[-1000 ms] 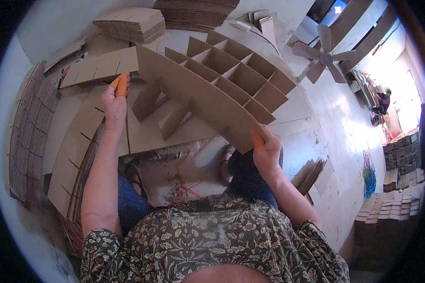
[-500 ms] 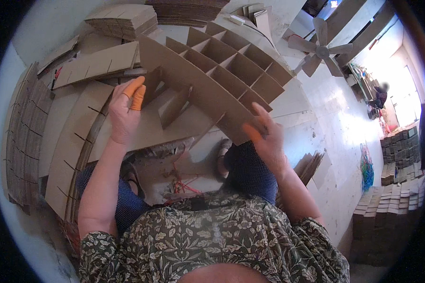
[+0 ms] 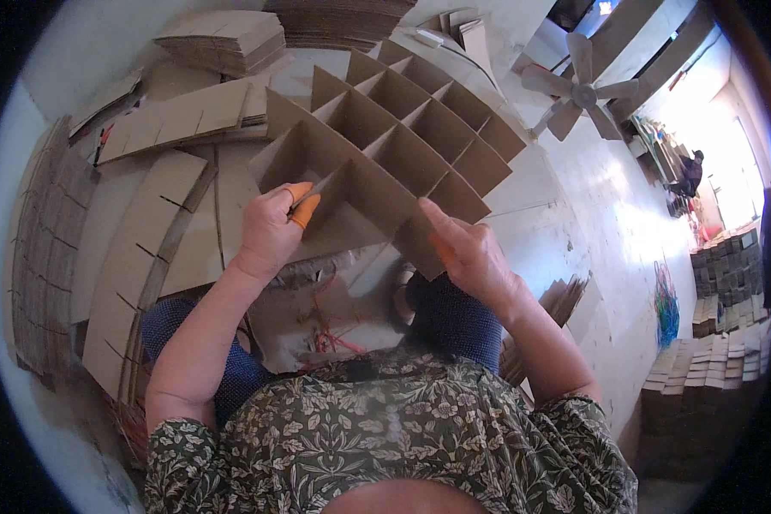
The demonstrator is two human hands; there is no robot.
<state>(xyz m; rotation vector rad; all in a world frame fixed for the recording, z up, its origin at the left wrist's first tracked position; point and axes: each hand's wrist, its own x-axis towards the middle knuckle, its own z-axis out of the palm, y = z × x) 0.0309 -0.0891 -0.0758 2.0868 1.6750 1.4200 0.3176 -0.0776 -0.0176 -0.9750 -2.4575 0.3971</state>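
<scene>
A brown cardboard divider grid [image 3: 373,190] of interlocked strips stands in front of me, its cells opening upward. My left hand [image 3: 270,230], with orange covers on its fingertips, pinches the near end of a cross strip at the grid's left side. At the near right corner, my right hand [image 3: 480,261] grips another strip end between thumb and fingers; part of its grip is hidden behind the hand. An orange cover shows on one of its fingers too. The grid rests over a flat pale surface between my hands.
Slotted cardboard strips [image 3: 158,244] lie to the left, with a bundle [image 3: 47,248] beyond. More stacks [image 3: 223,38] sit at the back. A fan [image 3: 582,92] stands at the far right. Cardboard piles [image 3: 702,368] and blue-green cords [image 3: 665,304] are at right. A person [image 3: 690,171] is far off.
My left hand moved right and down and closed on a cross strip. The long near strip now sits down level with the grid. My right hand shifted slightly and closed on the corner.
</scene>
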